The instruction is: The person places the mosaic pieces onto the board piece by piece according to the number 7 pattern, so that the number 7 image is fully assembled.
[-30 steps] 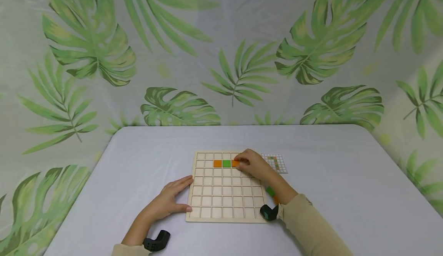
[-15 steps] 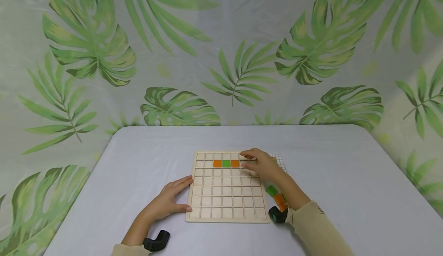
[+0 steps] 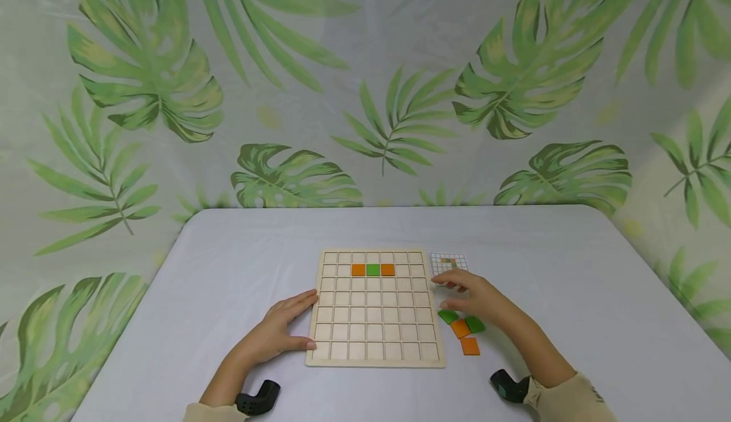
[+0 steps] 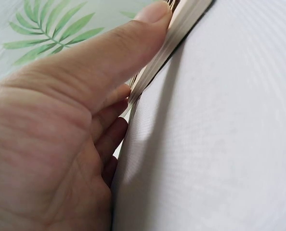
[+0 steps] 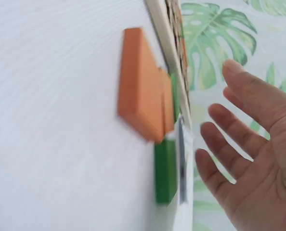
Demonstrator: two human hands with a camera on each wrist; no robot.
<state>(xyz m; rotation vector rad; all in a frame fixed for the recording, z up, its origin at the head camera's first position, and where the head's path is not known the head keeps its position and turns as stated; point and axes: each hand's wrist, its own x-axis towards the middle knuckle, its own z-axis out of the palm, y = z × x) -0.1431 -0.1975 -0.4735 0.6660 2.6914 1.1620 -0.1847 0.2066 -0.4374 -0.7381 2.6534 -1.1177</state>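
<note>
A wooden grid board (image 3: pixel 374 358) lies flat on the table. In its second row from the far side sit an orange tile (image 3: pixel 358 270), a green tile (image 3: pixel 373 270) and another orange tile (image 3: pixel 388 270), side by side. My left hand (image 3: pixel 276 328) rests against the board's left edge, fingers fairly straight, the thumb touching near the front corner. Above the loose tiles to the right of the board hovers my right hand (image 3: pixel 476 295), its fingers relaxed and holding nothing. Below it lie two green tiles (image 3: pixel 474 325) and two orange tiles (image 3: pixel 471 346); the right wrist view shows an orange tile (image 5: pixel 140 84) close up.
A small printed pattern card (image 3: pixel 448 261) lies beyond the right hand, partly covered by it. Black wrist cameras (image 3: pixel 258 398) sit on both wrists. A white cloth covers the table (image 3: pixel 240 250), with a leaf-printed backdrop (image 3: pixel 297 174) behind.
My right hand has left the orange tile in the second row and moved right and toward me, over the loose tiles, uncovering more of them. My left hand has stayed in place.
</note>
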